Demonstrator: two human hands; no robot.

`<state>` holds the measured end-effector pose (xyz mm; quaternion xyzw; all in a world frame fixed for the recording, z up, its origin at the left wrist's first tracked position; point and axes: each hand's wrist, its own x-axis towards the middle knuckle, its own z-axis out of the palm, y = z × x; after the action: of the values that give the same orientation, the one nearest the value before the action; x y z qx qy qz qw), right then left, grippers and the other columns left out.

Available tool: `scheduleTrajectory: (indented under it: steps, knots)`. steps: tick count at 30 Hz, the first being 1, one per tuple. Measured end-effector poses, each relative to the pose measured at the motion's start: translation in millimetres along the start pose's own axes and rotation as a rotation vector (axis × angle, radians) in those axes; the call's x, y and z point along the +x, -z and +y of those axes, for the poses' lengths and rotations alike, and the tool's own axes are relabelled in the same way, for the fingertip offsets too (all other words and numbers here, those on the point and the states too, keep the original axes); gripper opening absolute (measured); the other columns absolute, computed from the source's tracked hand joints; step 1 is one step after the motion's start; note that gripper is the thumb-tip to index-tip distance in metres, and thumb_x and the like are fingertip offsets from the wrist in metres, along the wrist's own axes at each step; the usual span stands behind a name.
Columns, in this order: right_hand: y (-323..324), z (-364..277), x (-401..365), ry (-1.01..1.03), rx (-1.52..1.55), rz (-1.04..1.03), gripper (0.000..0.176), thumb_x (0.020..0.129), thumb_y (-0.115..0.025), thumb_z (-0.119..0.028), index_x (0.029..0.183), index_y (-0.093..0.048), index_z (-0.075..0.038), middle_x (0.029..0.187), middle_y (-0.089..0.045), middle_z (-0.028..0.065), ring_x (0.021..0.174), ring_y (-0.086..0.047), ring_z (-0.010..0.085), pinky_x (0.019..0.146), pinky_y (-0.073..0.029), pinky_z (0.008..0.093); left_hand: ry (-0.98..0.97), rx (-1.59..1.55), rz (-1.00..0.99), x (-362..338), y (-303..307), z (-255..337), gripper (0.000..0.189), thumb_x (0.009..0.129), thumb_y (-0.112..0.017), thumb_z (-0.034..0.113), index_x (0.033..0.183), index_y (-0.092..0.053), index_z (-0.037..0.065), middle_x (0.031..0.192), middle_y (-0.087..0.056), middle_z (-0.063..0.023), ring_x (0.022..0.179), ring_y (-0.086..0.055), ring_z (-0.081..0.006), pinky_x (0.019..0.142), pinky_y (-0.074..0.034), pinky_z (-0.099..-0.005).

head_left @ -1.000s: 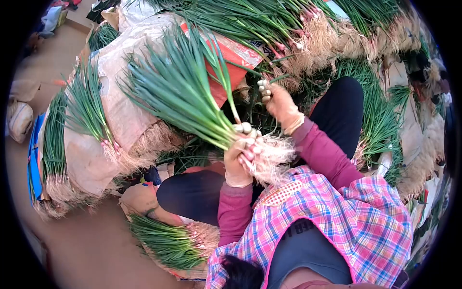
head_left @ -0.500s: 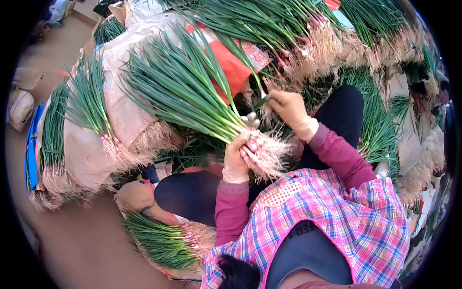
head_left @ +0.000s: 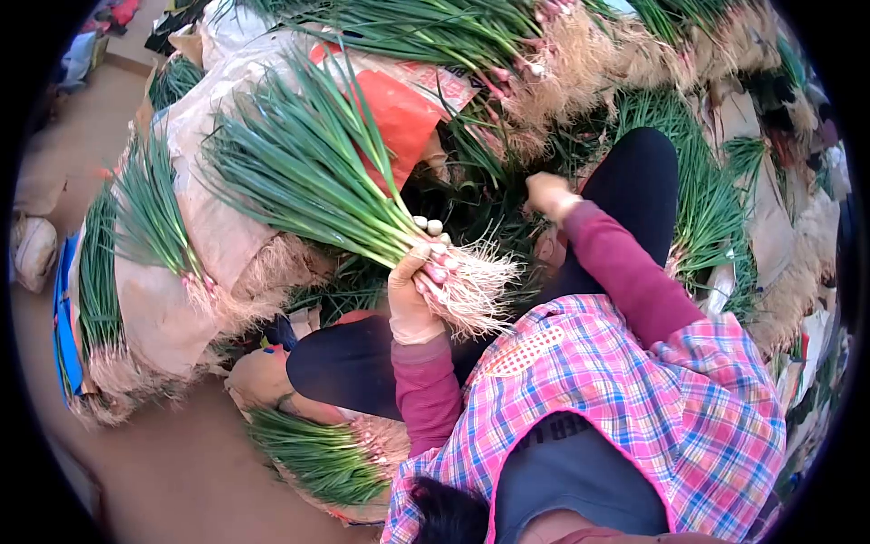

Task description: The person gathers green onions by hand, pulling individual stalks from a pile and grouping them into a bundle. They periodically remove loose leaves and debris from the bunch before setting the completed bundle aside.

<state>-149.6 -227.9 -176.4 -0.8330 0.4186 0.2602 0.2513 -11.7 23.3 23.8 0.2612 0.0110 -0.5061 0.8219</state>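
My left hand (head_left: 415,281), in a pale glove, is wrapped round a thick bunch of spring onions (head_left: 317,186) just above their pinkish bulbs. The green leaves point to the upper left, and the tangled pale roots stick out to the right of the hand. To the right and a little higher, my right hand (head_left: 548,193), gloved too, is curled over loose green leaves (head_left: 476,150) beside my raised knee. Its fingertips are hidden, so what it holds, if anything, does not show.
Sacking (head_left: 154,295) on the left bears a smaller spring onion bunch (head_left: 159,208). A large onion heap (head_left: 435,36) lies across the top, beside a red-orange bag (head_left: 394,113). Another bunch (head_left: 313,453) lies on the lower left. More onions (head_left: 707,213) are at the right, past my knee.
My right hand has left the single stalk it was working on at the bunch and dropped lower among the loose leaves. The bunch stays in my left hand; the whole view has shifted slightly.
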Motion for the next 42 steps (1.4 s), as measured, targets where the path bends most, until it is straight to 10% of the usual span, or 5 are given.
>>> scheduleTrajectory:
  steps: [13,17,22,30,42]
  knots:
    - [99,-87,-143,0.528,1.317,0.268,0.023,0.098,-0.052,-0.010,0.116,-0.063,-0.002,0.090,-0.066,0.0006,0.082,-0.060,0.0057,0.073,-0.049,0.0225,0.075,0.081,0.040,3,16,-7,0.045,0.081,-0.064,0.003,0.124,-0.049,0.000,0.122,-0.059,-0.0177,0.112,-0.059,-0.0290,0.102,-0.045,-0.0420]
    - [100,-136,-125,0.555,1.389,-0.147,0.020,0.099,-0.052,-0.015,0.104,-0.064,0.000,0.080,-0.064,0.0027,0.061,-0.059,0.0088,0.055,-0.049,0.0221,0.198,0.370,0.083,8,20,-14,0.027,0.083,-0.063,0.006,0.106,-0.060,-0.009,0.090,-0.067,-0.0163,0.071,-0.065,-0.0217,0.054,-0.054,-0.0260]
    - [91,-139,-86,0.446,1.755,0.010,0.018,0.098,-0.053,-0.016,0.096,-0.064,-0.002,0.073,-0.062,0.0016,0.061,-0.058,0.0110,0.055,-0.049,0.0234,0.058,0.013,0.045,-4,5,-11,0.034,0.081,-0.062,0.004,0.114,-0.055,-0.003,0.105,-0.062,-0.0142,0.096,-0.060,-0.0252,0.088,-0.051,-0.0409]
    - [179,-85,-46,0.222,0.106,1.036,0.036,0.085,-0.066,-0.042,0.083,-0.065,-0.007,0.084,-0.069,0.0136,0.077,-0.068,0.0313,0.065,-0.053,0.0427,-0.069,0.015,-0.049,-2,-7,-15,0.058,0.082,-0.066,0.009,0.135,-0.043,0.002,0.108,-0.057,-0.0113,0.095,-0.056,-0.0220,0.088,-0.049,-0.0365]
    - [123,-123,-94,0.624,1.551,-0.201,0.015,0.089,-0.066,-0.015,0.099,-0.063,-0.004,0.084,-0.065,-0.0011,0.065,-0.055,0.0047,0.060,-0.045,0.0192,0.195,0.199,0.000,22,27,-30,0.037,0.088,-0.059,0.009,0.121,-0.051,-0.004,0.107,-0.065,-0.0197,0.084,-0.065,-0.0254,0.078,-0.055,-0.0376]
